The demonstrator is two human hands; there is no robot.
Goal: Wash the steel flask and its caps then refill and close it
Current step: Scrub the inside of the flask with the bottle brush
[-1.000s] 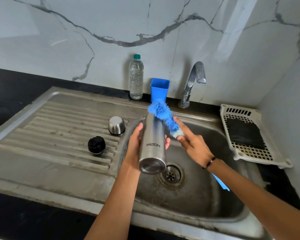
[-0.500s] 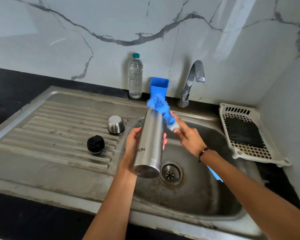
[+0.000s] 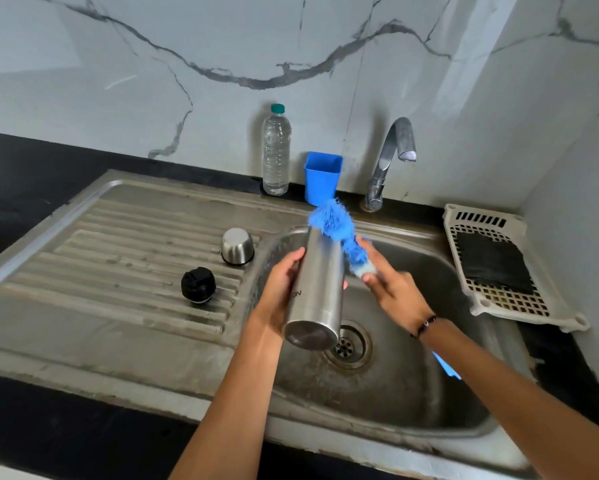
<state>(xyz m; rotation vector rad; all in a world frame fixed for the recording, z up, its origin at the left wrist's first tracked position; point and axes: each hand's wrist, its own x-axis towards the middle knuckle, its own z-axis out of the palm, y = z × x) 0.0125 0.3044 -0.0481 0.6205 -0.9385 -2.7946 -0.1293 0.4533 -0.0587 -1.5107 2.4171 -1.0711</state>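
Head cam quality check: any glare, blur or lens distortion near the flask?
Head view: daylight is soft, with a pale band of light on the marble wall; steel flask shows mild sheen, no blown glare; right hand and blue brush are slightly motion-blurred; wide-angle lens bows the sink rim.

Flask [image 3: 317,289] over sink basin [image 3: 412,386], brush [image 3: 336,226] at its mouth, both caps [image 3: 237,246] left on drainboard [image 3: 94,271].

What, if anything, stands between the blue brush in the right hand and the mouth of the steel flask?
Nothing visible does: the blue brush, held by the right hand, already sits at the open top of the steel flask that the left hand holds.
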